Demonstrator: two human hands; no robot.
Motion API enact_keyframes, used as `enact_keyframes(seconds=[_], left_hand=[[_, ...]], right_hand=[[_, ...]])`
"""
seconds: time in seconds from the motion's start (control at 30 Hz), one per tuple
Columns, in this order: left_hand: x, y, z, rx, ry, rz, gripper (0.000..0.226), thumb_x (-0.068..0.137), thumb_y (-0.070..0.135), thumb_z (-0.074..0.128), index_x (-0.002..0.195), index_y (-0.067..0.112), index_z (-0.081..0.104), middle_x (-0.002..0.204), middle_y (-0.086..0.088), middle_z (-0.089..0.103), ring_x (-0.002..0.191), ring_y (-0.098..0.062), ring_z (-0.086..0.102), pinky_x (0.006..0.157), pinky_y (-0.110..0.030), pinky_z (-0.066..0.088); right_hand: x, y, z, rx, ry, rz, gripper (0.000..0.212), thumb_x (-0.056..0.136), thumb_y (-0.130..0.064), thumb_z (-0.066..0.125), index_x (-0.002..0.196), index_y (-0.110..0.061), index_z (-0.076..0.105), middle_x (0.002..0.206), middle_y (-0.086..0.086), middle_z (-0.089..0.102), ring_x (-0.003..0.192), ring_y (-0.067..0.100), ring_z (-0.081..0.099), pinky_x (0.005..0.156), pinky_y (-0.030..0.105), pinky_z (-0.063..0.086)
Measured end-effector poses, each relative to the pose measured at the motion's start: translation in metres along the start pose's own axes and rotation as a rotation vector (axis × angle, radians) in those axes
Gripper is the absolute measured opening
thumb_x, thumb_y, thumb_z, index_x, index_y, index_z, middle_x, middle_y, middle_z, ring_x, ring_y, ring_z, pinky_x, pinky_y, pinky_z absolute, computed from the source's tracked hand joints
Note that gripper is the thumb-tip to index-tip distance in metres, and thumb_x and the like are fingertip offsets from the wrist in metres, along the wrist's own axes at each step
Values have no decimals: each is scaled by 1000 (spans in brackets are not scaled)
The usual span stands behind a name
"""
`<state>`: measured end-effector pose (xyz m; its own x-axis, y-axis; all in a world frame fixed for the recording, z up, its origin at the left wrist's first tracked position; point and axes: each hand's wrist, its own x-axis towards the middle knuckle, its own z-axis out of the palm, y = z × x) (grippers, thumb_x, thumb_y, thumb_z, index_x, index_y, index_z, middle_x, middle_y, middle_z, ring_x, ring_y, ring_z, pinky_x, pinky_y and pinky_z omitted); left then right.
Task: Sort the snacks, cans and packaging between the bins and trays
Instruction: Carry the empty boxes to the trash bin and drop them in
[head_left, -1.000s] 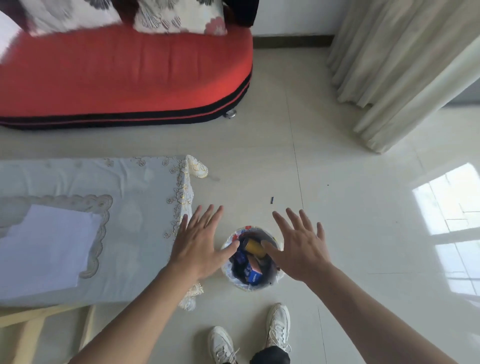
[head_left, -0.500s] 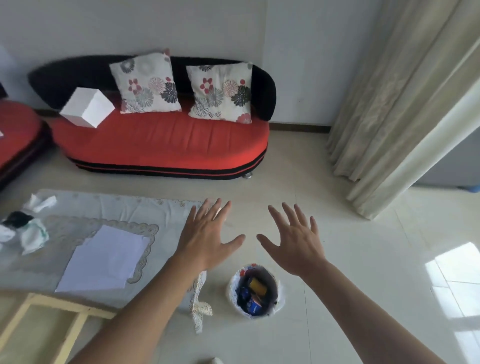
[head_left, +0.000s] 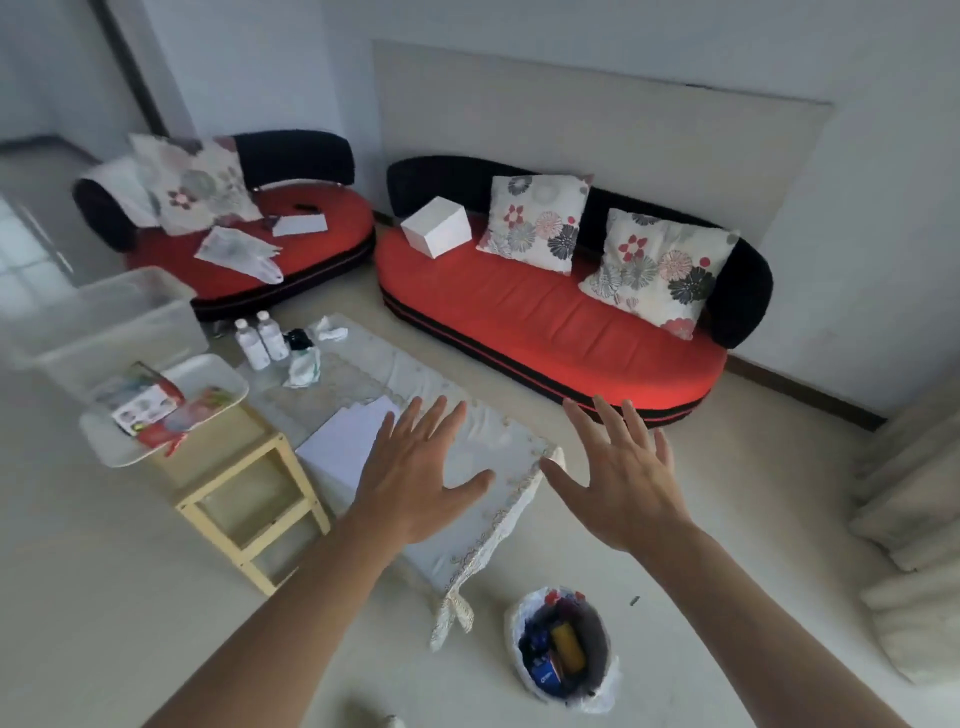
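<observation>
White-lined bin (head_left: 598, 621): on the floor, below and nearer than the right fingertips and well apart from them. A yellow item (head_left: 567, 647) and blue packets (head_left: 545, 675) lie inside.
Left hand (head_left: 415, 483): palm down in the air above the cloth-covered table (head_left: 363, 364), holding nothing.
Left fingers (head_left: 431, 415): straight and spread wide, with the thumb out toward the right hand.
Right hand (head_left: 618, 488): palm down beside the table's corner, holding nothing and apart from the left hand.
Right fingers (head_left: 608, 421): straight and fanned wide, with the thumb pointing left.
Tray (head_left: 221, 376): well left of the left fingers, on a wooden stool (head_left: 249, 499). It carries red-and-white snack packets (head_left: 150, 410).
Clear bin (head_left: 104, 322): beyond the tray, farther left.
Bottles (head_left: 260, 338): two, upright, beyond and left of the left fingertips.
Paper sheet (head_left: 348, 441): just left of the left hand, on the cloth.
</observation>
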<state>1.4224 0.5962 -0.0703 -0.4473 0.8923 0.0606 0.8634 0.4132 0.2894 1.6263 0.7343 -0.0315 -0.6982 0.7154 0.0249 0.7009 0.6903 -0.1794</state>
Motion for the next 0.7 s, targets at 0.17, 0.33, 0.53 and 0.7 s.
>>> enact_keyframes(seconds=[0.17,0.33,0.53,0.7], left_hand=[[-54,-59,-34,63,71,-169,94,83,84,23,162,36,9,171,9,6,158,-19,-1,128,-45,4],[-106,-133,-61,46,117,-321,93,83,84,26,162,39,9,171,9,7,158,-19,0,128,-46,3],[-164,-223,-97,79,185,-419,96,79,86,22,161,37,16,171,8,13,158,-20,5,128,-44,6],[-209,-304,-127,101,208,-461,97,78,86,15,162,38,7,171,10,7,158,-18,1,126,-41,2]], right_hand=[[14,-72,11,8,-37,-163,81,93,-76,28,161,-38,6,170,0,6,157,26,-4,126,55,7],[14,-160,31,27,-75,-297,81,93,-78,26,160,-40,1,170,-1,2,157,25,-7,126,54,5],[13,-271,51,10,-82,-405,94,77,-83,2,160,-40,2,170,-1,5,158,26,-2,125,54,9],[15,-368,73,30,-88,-440,93,76,-83,3,160,-41,1,171,-1,3,158,25,-3,125,53,8]])
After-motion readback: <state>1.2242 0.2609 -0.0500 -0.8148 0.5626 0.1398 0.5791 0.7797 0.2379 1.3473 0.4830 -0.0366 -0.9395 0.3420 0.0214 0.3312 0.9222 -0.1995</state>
